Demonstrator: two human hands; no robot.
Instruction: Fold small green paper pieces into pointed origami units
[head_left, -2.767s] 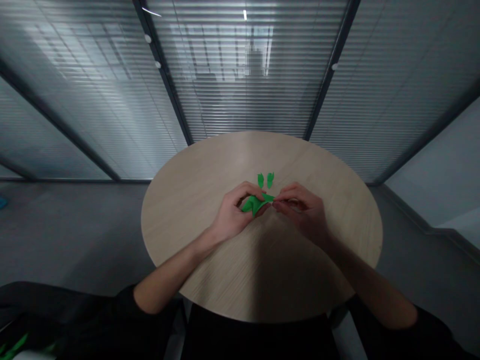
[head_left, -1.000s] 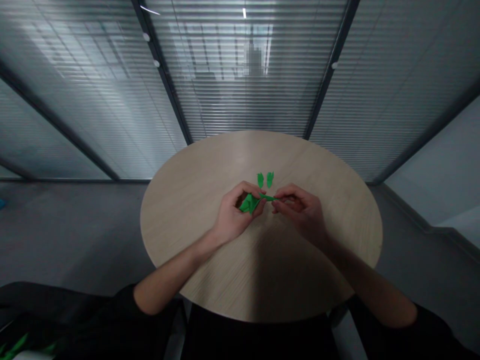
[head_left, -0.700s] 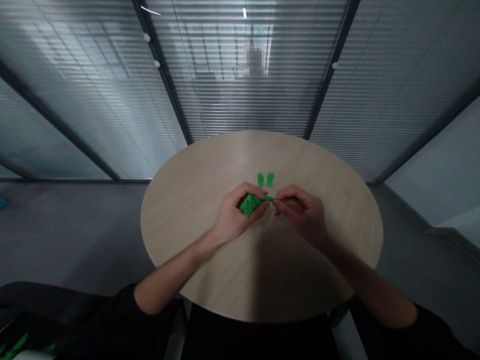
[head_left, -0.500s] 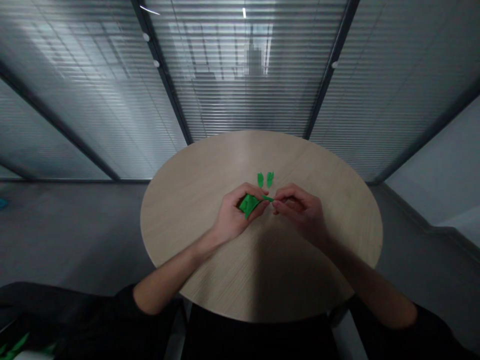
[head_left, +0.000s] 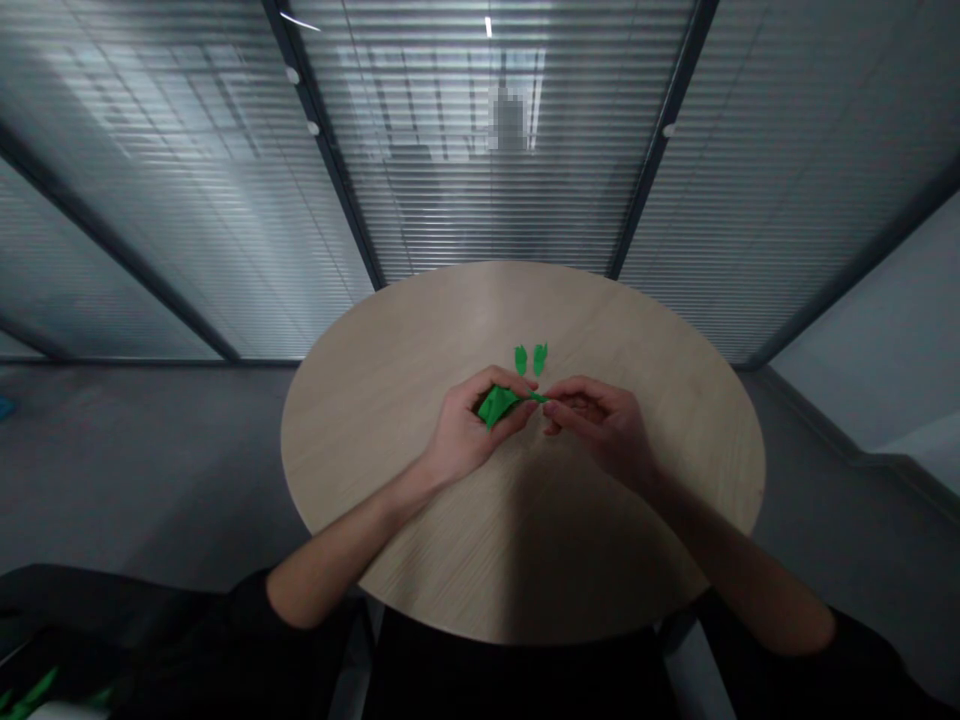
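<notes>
My left hand [head_left: 472, 420] is closed around a bright green folded piece [head_left: 496, 406], which looks like creased paper with pointed corners. A narrow green strip of it sticks out between the left thumb and fingers toward the right. On the tip of that strip, the thumb and forefinger of my right hand [head_left: 600, 420] are pinched. Both hands are just above the round wooden table [head_left: 360, 400]. Beyond the fingertips lie two small flat green pieces, a left one [head_left: 520, 360] and a right one [head_left: 540, 359], side by side. The fingers hide part of the folded piece.
Glass partitions with blinds [head_left: 495, 190] stand behind the table's far edge. Grey floor [head_left: 150, 450] surrounds the table. More green pieces [head_left: 37, 688] show at the lower left corner, near a dark chair or bag. A blue item [head_left: 6, 407] lies on the floor at far left.
The green folded piece has turned slightly in my left hand, its lower corner a little higher. My right fingertips have shifted very slightly. The two pieces on the table have stayed put.
</notes>
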